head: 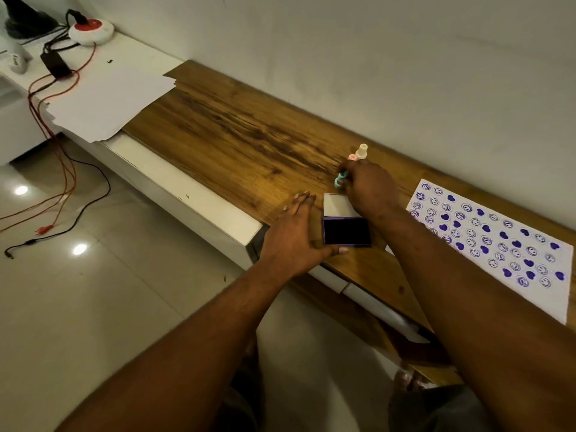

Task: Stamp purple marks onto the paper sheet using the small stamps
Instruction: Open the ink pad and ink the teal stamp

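A white paper sheet [505,244] lies at the right on the wooden shelf, covered with several purple smiley and heart marks. An open purple ink pad [346,231] sits near the shelf's front edge, its lid raised behind it. My left hand [296,238] rests flat beside the pad, thumb touching its left side. My right hand [369,185] reaches past the pad and has its fingers closed on a small teal stamp [339,179]. A cream stamp [361,151] and a pink stamp [352,158] stand just behind that hand, partly hidden.
A stack of blank white sheets [109,101] lies at the far left of the shelf [233,126]. Beyond it are a white and red power socket [91,31], a black adapter and red and black cables trailing to the tiled floor [93,275]. The wall runs close behind.
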